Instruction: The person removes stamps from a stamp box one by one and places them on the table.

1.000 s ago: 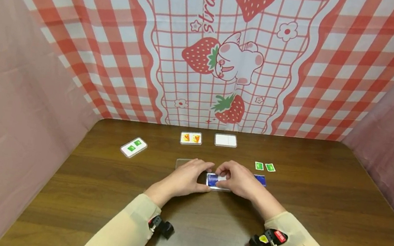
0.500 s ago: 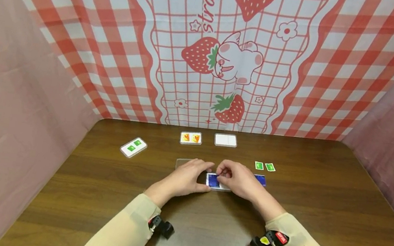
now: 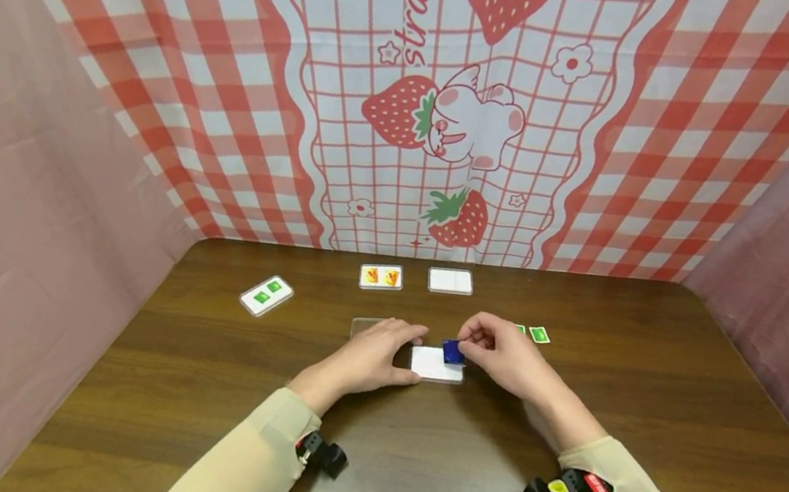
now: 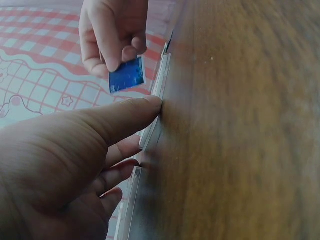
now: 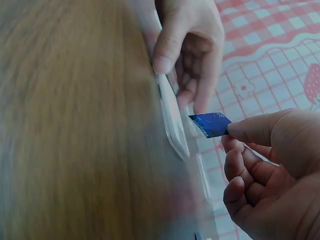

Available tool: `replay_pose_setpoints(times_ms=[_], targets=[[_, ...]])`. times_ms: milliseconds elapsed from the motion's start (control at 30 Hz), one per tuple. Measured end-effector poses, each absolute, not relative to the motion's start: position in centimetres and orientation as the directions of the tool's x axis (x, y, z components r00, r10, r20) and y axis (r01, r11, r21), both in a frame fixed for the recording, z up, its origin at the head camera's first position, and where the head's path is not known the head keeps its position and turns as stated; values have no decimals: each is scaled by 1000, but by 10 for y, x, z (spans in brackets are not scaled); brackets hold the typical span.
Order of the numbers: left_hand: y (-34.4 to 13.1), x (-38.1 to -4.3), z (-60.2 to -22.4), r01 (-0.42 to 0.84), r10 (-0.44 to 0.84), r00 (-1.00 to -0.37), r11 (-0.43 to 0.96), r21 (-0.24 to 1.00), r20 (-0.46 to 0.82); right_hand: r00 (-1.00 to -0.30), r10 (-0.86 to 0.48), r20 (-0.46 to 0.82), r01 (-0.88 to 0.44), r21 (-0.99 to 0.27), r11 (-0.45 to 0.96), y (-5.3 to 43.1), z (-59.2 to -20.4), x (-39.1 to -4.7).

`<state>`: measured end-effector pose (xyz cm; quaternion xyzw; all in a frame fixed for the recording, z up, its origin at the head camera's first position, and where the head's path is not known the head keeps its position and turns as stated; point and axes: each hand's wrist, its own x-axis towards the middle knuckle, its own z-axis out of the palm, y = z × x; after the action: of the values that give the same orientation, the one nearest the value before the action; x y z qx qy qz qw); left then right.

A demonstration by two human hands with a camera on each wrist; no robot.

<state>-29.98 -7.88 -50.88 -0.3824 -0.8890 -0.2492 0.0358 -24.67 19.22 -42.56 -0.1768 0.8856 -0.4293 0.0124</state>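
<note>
My left hand (image 3: 375, 354) rests at the table's middle, thumb and fingers holding the left end of a flat clear case with a white insert (image 3: 430, 366). In the left wrist view its thumb (image 4: 130, 115) presses the near edge. My right hand (image 3: 511, 356) pinches a small blue square picture tile (image 3: 453, 353) by one edge between thumb and forefinger. The tile is tilted and overlaps the case's upper right corner in the head view. From the right wrist view, the blue tile (image 5: 210, 124) is raised off the case, its printed face showing.
A clear empty-looking cover (image 3: 362, 324) lies partly under my left hand. Green tiles (image 3: 539, 334) lie beyond my right hand. Along the back are a case with two orange pictures (image 3: 381, 276) and a blank white one (image 3: 450, 281); a green-picture case (image 3: 267, 295) lies left.
The blue tile, lying on the case's white insert before, is now lifted up and to the right in my right hand. My left hand stays put. Another blue piece is now hidden behind the right hand.
</note>
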Motion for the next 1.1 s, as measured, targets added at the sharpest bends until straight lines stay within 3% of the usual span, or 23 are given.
replay_pose_setpoints(times_ms=[600,1100], targets=[[-78,-298,-508,696,662,-709,601,394,244,-970,-178,165,-241,-734,635,268,-415,-241],[-79,-299,-509,696,664,-707,590,409,245,-987,-127,103,-162,-710,685,309,-423,-244]])
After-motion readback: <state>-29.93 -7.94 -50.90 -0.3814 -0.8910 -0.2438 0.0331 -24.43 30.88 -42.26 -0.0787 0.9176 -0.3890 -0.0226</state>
